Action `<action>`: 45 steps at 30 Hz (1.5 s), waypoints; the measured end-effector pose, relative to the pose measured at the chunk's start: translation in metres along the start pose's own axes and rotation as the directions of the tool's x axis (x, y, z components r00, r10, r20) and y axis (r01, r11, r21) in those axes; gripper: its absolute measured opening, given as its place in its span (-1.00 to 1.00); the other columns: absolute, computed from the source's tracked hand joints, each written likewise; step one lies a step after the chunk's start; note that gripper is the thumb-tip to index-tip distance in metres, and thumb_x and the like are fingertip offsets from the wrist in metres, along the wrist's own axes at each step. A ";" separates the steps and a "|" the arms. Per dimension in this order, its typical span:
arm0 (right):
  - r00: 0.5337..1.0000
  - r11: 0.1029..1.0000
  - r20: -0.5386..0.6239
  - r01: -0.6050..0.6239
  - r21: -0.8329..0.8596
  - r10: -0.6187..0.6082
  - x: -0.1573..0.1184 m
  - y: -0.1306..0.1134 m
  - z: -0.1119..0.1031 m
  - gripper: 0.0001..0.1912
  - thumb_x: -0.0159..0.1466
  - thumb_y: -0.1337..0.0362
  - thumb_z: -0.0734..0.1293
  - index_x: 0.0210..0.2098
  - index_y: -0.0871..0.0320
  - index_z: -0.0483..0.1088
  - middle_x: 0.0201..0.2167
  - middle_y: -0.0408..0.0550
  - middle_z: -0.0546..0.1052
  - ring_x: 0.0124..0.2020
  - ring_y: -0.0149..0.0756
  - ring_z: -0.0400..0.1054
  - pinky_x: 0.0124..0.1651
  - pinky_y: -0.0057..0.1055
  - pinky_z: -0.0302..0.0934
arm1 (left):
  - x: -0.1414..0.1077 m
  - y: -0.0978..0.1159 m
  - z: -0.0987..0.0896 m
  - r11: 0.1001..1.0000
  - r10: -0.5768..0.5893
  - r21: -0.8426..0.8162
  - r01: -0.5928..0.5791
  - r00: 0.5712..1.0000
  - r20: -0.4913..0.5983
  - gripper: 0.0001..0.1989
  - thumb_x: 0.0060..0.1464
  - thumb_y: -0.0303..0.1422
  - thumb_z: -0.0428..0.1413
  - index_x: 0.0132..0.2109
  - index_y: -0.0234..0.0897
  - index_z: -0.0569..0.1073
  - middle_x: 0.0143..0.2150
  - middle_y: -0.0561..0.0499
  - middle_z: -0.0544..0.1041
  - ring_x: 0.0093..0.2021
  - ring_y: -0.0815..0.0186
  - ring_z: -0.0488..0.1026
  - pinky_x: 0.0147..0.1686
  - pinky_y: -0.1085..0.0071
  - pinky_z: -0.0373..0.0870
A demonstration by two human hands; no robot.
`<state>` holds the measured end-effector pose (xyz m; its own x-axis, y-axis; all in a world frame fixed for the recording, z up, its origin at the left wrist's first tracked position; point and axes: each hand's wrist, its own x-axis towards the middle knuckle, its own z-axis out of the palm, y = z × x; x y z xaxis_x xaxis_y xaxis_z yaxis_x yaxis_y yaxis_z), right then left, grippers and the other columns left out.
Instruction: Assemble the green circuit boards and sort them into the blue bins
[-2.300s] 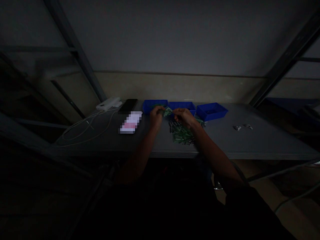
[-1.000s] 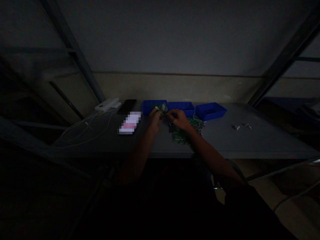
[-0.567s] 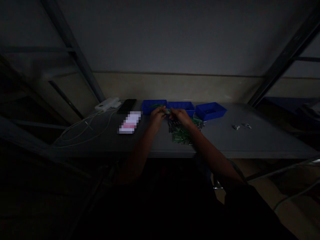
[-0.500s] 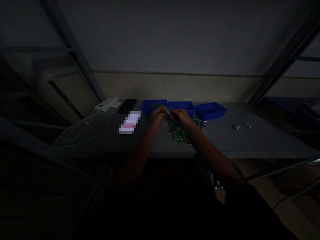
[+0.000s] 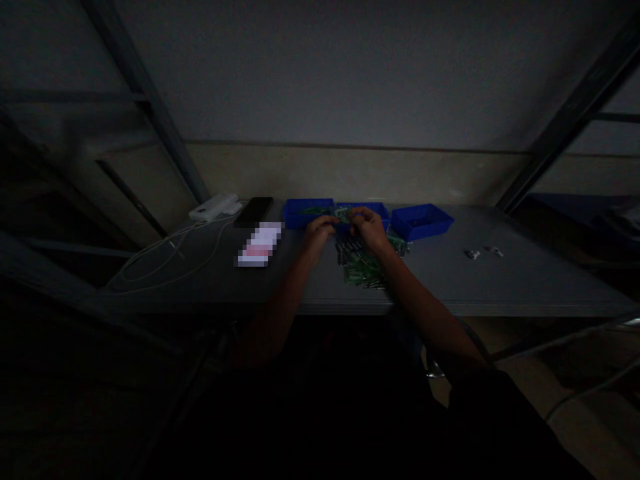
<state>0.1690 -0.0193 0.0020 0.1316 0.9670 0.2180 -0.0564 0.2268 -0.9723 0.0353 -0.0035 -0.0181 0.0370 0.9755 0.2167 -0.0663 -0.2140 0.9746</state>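
My right hand [image 5: 369, 225] is closed in a pinch on the right side of a small clear-and-green packet [image 5: 343, 214]. At the packet's lower left edge are the bent fingers of my left hand [image 5: 319, 232], closed on it as well. Both hands are raised in front of the middle blue bin [image 5: 379, 212]. Beneath my right hand and forearm lies a heap of small green pieces with shiny metal rods [image 5: 359, 269], partly covered by the arm. The left blue bin [image 5: 295, 220] has similar green pieces in it. Dim light hides the packet's details.
A third blue bin [image 5: 423, 230] stands to the right, with small dark contents. Two small whitish metal parts [image 5: 473, 254] lie farther right on the grey table [image 5: 530, 280]. To the left are a lit phone [image 5: 260, 245], a dark phone-like slab [image 5: 255, 211], a white adapter [image 5: 210, 209] and loose cables.
My right hand has turned and risen slightly, and my left hand has dropped a little. The packet between them has tilted up and shows more of its face.
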 end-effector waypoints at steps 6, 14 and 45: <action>0.987 0.989 0.072 0.144 -0.031 -0.141 -0.002 0.001 0.002 -0.88 -0.05 0.28 0.23 -0.47 0.13 0.26 -0.60 -0.23 0.39 -0.54 -0.43 0.25 -0.48 -0.52 0.05 | 0.007 0.000 -0.002 0.963 -0.243 -0.143 0.229 0.966 -0.091 -0.52 -0.01 0.03 -0.08 -0.42 -0.30 0.47 -0.48 -0.05 0.46 -0.54 0.38 0.31 -0.63 0.49 0.07; 0.970 0.961 0.074 0.239 -0.138 -0.231 -0.002 0.004 -0.002 -0.88 -0.08 0.36 0.17 -0.55 0.16 0.33 -0.56 -0.21 0.38 -0.50 -0.42 0.21 -0.40 -0.49 0.08 | 0.004 -0.002 0.001 0.989 -0.143 -0.057 0.139 0.987 -0.072 -0.80 -0.18 -0.21 0.15 -0.41 -0.25 0.43 -0.52 0.08 0.39 -0.58 0.44 0.27 -0.59 0.48 0.07; 0.992 0.987 0.016 0.123 -0.107 -0.122 0.006 0.009 -0.004 -0.70 -0.03 0.05 0.31 -0.59 0.16 0.26 -0.68 -0.26 0.21 -0.61 -0.48 0.04 -0.51 -0.48 -0.07 | 0.004 -0.005 -0.001 0.863 0.363 0.374 -0.339 0.932 0.007 -0.90 -0.12 -0.52 0.08 -0.43 -0.25 0.45 -0.28 0.02 0.47 -0.10 0.26 0.33 0.02 0.30 0.19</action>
<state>0.1735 -0.0114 -0.0060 0.1218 0.9339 0.3360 0.0665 0.3301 -0.9416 0.0346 0.0015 -0.0219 0.0177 0.8311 0.5558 0.3035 -0.5342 0.7890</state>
